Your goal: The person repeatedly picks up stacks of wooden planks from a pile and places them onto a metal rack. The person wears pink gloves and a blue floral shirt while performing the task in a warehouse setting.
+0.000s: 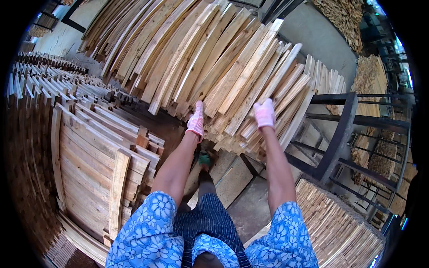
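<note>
A broad stack of rough wooden slats (pixel 196 49) fans out in front of me, its near ends uneven. My left hand (pixel 195 119), in a pale pink knit glove, is closed at the near end of a slat in the middle of the stack, one digit lying up along the wood. My right hand (pixel 264 114), gloved alike and slightly blurred, is closed at the near end of another slat (pixel 286 62) farther right. Its fingertips are partly hidden. The two hands are apart, with several slat ends between them.
On the left stand assembled wooden panels (pixel 89 156) and dense rows of upright boards (pixel 35 98). A dark metal frame (pixel 339 134) rises at the right. Below it lies a stack of thin wood strips (pixel 330 223). Concrete floor (pixel 250 201) shows by my feet.
</note>
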`<state>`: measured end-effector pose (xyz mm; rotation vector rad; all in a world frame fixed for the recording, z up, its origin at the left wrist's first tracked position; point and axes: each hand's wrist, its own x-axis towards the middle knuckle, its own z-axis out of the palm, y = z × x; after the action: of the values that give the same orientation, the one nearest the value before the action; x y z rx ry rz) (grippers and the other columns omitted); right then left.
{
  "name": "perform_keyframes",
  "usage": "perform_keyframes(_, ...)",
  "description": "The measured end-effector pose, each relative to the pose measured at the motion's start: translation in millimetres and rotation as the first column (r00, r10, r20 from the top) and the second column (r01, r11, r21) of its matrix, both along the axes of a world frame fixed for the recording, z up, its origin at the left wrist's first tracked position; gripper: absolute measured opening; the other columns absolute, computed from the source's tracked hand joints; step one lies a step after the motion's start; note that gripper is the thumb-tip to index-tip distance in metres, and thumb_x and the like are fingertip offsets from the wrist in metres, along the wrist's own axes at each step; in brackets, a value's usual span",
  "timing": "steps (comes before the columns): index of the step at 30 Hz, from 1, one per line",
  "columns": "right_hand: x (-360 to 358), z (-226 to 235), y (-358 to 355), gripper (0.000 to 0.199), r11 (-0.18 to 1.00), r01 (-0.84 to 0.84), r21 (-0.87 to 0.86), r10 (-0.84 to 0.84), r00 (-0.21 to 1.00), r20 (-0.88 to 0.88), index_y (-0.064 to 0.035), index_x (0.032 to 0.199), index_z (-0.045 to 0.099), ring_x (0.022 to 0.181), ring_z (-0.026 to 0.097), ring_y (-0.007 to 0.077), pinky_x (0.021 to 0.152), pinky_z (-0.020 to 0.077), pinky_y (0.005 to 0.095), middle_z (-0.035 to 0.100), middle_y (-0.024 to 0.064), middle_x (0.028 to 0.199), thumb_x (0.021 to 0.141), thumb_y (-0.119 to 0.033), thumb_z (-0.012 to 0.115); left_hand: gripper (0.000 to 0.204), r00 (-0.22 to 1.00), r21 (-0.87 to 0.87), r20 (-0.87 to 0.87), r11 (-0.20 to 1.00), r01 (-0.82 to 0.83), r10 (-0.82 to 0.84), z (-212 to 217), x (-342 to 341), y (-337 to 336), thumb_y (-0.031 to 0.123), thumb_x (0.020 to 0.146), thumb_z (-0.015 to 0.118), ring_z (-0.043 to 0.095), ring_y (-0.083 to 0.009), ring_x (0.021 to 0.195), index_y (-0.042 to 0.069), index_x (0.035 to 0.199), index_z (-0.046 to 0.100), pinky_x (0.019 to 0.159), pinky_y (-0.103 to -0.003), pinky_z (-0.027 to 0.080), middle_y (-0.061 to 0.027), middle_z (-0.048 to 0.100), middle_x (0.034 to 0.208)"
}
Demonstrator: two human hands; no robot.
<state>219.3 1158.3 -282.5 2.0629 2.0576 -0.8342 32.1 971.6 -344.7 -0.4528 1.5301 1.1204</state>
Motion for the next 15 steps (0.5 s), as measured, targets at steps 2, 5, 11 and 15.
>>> perform_keyframes(2, -24.4, 26.5, -46.6, 0.047, 0.978, -0.061, 0.197, 0.087, 0.989, -0.122, 0.0023, 0.117, 0.05, 0.103, 0.062, 0.0494, 0.091, 0.05, 0.053, 0.06, 0.0322, 0.114, 0.091, -0.036, 0.06, 0.114, 0.981, -0.076, 0.019, 0.979, -0.19, 0.192, -16.5, -4.3, -5.8, 0.073, 0.078, 0.072, 0.039, -0.0431, 0.139, 0.015, 0.16, 0.02, 0.106, -0.069, 0.039, -0.0164, 0.036, 0.157)
perform_keyframes(5, -38.4, -0.6, -110.9, 0.055, 0.951, 0.069, 0.301, -0.008, 0.98, -0.201, -0.0001, 0.127, 0.045, 0.108, 0.06, 0.046, 0.095, 0.048, 0.0524, 0.055, 0.0303, 0.123, 0.091, -0.036, 0.066, 0.098, 0.969, 0.034, -0.189, 0.987, -0.158, 0.162, 32.2, 38.5, 3.4, 0.06, 0.083, 0.077, 0.051, -0.0353, 0.128, 0.01, 0.152, 0.03, 0.103, -0.047, 0.045, -0.0201, 0.05, 0.142)
perform_keyframes(11, -12.3, -15.2, -78.7, 0.071, 0.787, 0.512, -0.344, -0.533, 0.282, -0.798, -0.0027, 0.14, 0.046, 0.126, 0.049, 0.0293, 0.109, 0.0408, 0.0426, 0.05, 0.015, 0.139, 0.094, -0.051, 0.069, 0.081, 0.779, -0.057, -0.578, 0.964, 0.258, -0.243, 56.9, 64.9, -22.7, 0.063, 0.089, 0.067, 0.06, -0.0314, 0.115, 0.009, 0.143, 0.038, 0.1, -0.041, 0.045, -0.022, 0.063, 0.122)
perform_keyframes(15, 3.2, 0.3, -62.9, 0.103, 0.77, 0.4, -0.497, -0.633, 0.377, -0.676, 0.0045, 0.152, 0.026, 0.144, 0.036, 0.0316, 0.12, 0.027, 0.0407, 0.036, 0.0216, 0.155, 0.087, -0.062, 0.071, 0.081, 0.697, 0.072, -0.372, 0.729, 0.681, -0.614, 76.8, -1.2, -22.4, 0.067, 0.094, 0.057, 0.054, -0.0288, 0.123, 0.008, 0.147, 0.039, 0.104, -0.042, 0.042, -0.019, 0.056, 0.135)
